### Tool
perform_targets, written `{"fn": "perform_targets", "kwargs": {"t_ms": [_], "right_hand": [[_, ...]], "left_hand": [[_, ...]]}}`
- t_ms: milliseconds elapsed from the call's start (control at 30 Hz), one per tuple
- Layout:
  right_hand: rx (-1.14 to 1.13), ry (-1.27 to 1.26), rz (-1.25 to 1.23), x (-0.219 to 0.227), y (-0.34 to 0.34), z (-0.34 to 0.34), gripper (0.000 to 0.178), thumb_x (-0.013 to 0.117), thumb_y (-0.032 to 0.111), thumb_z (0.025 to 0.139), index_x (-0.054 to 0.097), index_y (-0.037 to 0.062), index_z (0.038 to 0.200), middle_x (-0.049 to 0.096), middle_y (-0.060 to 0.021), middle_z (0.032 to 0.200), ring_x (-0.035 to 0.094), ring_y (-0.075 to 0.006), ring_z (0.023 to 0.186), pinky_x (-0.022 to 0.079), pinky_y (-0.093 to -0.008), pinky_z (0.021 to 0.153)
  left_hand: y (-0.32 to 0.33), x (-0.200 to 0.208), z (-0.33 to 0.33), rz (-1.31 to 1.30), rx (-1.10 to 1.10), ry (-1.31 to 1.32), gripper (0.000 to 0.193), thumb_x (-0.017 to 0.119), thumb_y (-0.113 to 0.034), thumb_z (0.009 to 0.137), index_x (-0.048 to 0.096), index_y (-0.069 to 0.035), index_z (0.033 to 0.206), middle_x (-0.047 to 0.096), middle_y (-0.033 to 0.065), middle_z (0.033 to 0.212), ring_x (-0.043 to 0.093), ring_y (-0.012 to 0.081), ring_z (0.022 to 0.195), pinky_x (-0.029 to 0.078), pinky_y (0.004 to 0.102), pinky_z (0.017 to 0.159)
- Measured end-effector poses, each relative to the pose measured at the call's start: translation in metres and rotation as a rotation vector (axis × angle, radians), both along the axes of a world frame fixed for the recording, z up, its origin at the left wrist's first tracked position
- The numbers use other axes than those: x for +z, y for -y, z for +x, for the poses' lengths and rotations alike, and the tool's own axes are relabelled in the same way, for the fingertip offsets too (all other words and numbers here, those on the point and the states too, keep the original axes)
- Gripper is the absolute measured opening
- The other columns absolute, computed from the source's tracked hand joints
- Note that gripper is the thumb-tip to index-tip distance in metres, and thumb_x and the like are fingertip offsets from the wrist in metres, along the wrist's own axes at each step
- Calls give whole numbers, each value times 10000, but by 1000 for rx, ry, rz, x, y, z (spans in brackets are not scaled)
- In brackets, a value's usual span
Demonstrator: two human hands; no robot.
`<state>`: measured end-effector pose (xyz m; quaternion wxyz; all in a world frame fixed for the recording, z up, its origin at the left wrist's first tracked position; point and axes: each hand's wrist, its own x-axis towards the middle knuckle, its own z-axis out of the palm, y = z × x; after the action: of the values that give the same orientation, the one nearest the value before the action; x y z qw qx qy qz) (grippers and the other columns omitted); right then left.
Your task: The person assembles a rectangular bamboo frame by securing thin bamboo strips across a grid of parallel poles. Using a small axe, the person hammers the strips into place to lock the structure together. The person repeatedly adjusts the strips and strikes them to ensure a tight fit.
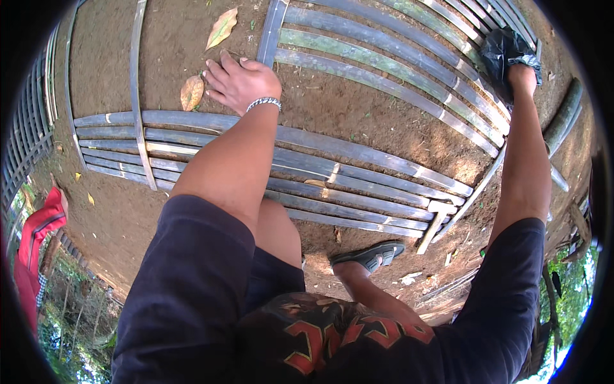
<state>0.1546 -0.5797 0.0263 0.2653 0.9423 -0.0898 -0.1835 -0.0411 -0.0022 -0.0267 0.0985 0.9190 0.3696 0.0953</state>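
Slats of split bamboo (358, 150) lie in a framed panel on the soil. My left hand (240, 83) is open with its fingers spread, above the bare ground beside a dark upright strip (271, 32) of the panel; it holds nothing. At the far right my right arm reaches out to a crumpled black plastic bag (499, 56) resting over the ends of the far slats. My right hand (521, 75) is sunk in the mouth of the bag, whose folds hide the fingers. A hammer with a pale handle (432, 232) leans across the near right corner of the slats.
Dry leaves (192, 93) lie close to my left hand. Bamboo pieces (563, 121) rest on the ground at the right. My sandalled foot (369, 257) stands below the panel. A red cloth item (39, 233) is at the far left, near another slatted panel (25, 141).
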Motion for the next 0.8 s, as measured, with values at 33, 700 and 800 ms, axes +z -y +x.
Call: {"fn": "perform_targets", "kwargs": {"t_ms": [33, 700, 800], "right_hand": [[26, -19, -12, 3, -1, 0, 398, 460, 218, 962, 754, 18, 1142, 696, -232, 1257, 682, -387, 1168, 545, -482, 997], [-18, 147, 10, -50, 201, 21, 475, 419, 316, 970, 700, 46, 1242, 689, -270, 1215, 675, -446, 1109, 523, -549, 956], [9, 193, -1, -26, 193, 4, 427, 455, 256, 966, 680, 30, 1250, 680, -259, 1215, 680, -419, 1095, 545, -524, 946]], "left_hand": [[0, 2, -1, 0, -3, -5, 529, 492, -295, 982, 537, -72, 1459, 433, 214, 1584, 326, 396, 1514, 212, 605, 1237], [-3, 12, -3, -126, -7, -33, 556, 457, -288, 995, 479, -36, 1490, 328, 228, 1627, 206, 398, 1561, 126, 603, 1264], [5, 5, 1, -121, -43, 1, 547, 462, -290, 992, 500, -33, 1474, 351, 239, 1620, 231, 409, 1551, 139, 610, 1260]]}}
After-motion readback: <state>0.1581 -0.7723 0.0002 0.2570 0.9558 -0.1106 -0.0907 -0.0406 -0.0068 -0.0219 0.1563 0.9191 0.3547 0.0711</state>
